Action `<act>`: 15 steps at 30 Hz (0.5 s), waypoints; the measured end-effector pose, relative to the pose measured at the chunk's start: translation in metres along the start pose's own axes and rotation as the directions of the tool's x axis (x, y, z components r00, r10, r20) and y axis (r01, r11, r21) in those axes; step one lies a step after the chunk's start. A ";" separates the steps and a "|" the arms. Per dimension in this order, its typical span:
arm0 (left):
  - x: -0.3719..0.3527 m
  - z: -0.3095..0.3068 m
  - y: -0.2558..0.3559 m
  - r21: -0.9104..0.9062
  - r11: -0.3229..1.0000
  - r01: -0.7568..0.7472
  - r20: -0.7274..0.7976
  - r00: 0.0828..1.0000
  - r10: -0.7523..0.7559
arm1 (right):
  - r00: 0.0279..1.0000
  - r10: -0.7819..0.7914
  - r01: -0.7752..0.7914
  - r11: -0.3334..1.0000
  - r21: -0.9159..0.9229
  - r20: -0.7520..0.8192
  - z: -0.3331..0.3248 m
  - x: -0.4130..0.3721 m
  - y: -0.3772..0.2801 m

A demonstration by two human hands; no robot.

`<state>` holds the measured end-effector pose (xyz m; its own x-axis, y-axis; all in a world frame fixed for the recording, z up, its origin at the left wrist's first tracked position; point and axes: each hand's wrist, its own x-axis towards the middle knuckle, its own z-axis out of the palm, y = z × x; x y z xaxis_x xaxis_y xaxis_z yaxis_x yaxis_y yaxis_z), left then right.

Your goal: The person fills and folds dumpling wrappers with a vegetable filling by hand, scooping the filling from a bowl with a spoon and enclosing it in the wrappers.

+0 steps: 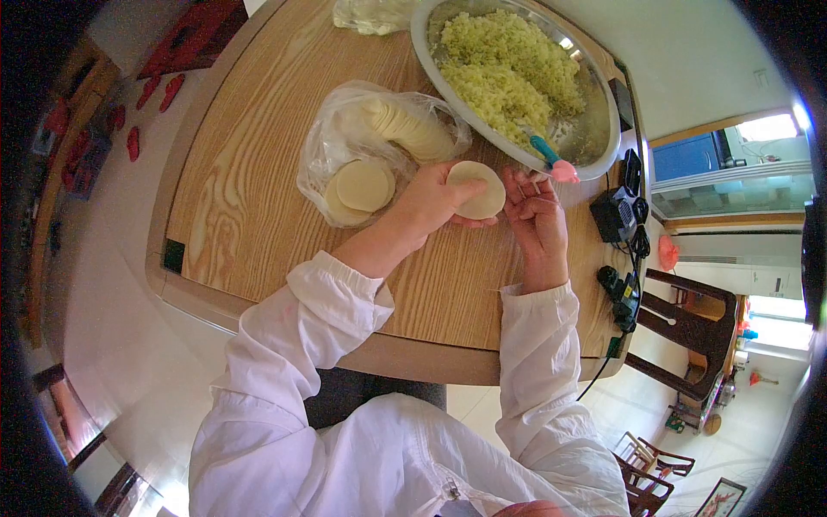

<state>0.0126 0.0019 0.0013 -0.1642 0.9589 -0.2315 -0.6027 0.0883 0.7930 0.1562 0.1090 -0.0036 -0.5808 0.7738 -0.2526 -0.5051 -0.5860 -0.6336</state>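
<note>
My left hand [431,202] holds a round dough wrapper [479,189], with the thumb on top and the fingers beneath. Just right of the wrapper is my right hand [536,215], its fingers curled near the bowl's rim; whether anything is between them is too small to tell. A clear plastic bag [323,129] lies left of my hands, with a fanned row of wrappers [409,129] and a few loose wrappers [364,185] on it. The large metal bowl [605,129] holds shredded pale green filling [508,73]. A utensil with a teal and pink handle [551,157] rests over its near rim.
Another plastic bag [370,15] lies at the table's far edge. Black adapters and cables [613,215] sit along the right edge of the wooden table [250,172]. A dark wooden chair [689,327] stands to the right. Red slippers [172,90] are on the floor at left.
</note>
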 end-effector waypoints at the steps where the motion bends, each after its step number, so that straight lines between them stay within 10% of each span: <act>1: 0.000 0.000 0.000 0.003 1.000 0.000 -0.001 1.000 0.000 | 1.000 0.000 0.000 1.000 -0.007 0.011 0.000 0.000 0.000; 15: 0.000 0.001 0.000 0.000 1.000 -0.004 -0.024 1.000 0.004 | 0.999 0.010 -0.008 0.999 -0.048 0.039 -0.006 0.002 0.000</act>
<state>0.0132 0.0023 0.0023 -0.1850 0.9525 -0.2418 -0.6023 0.0846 0.7938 0.1585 0.1122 -0.0081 -0.6101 0.7582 -0.2299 -0.4697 -0.5798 -0.6657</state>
